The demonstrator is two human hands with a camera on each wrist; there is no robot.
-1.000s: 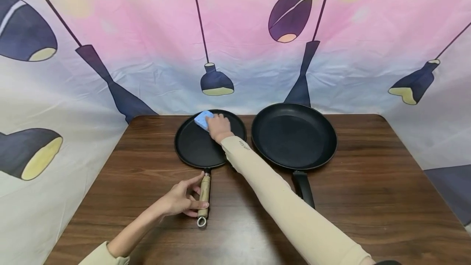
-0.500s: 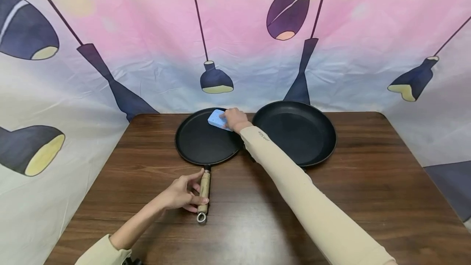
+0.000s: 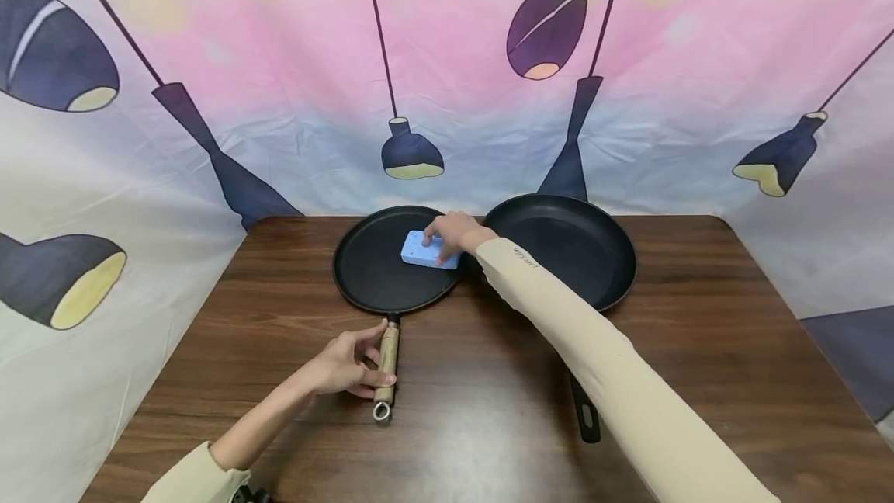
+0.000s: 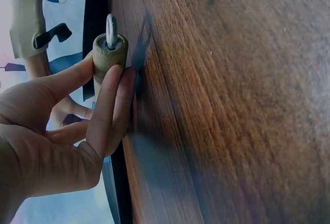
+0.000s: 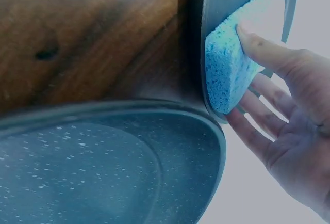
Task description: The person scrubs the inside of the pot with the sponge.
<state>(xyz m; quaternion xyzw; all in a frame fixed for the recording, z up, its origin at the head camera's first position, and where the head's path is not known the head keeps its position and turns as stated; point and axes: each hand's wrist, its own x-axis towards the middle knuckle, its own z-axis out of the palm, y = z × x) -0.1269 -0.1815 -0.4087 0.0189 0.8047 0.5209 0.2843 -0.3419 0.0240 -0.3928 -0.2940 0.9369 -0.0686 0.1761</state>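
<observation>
A flat black griddle pan (image 3: 377,270) lies on the table, its wooden handle (image 3: 388,355) toward the person. My left hand (image 3: 345,365) grips that handle from the left; in the left wrist view my fingers and thumb (image 4: 72,77) close round the wood below its metal ring (image 4: 111,30). On the pan's right side my right hand (image 3: 454,233) holds a light blue sponge (image 3: 417,249) against the cooking surface. The right wrist view has the sponge (image 5: 232,53) between thumb and fingers, at the pan's rim.
A larger, deeper black frying pan (image 3: 559,247) stands close on the right. My right sleeve (image 3: 594,348) crosses over it, and its black handle (image 3: 587,414) points toward the person. The brown wooden table (image 3: 293,270) ends at the back before a printed cloth (image 3: 300,138).
My right hand has moved the sponge from the back of the griddle pan to its right side and a little nearer. The left hand keeps its grip on the handle.
</observation>
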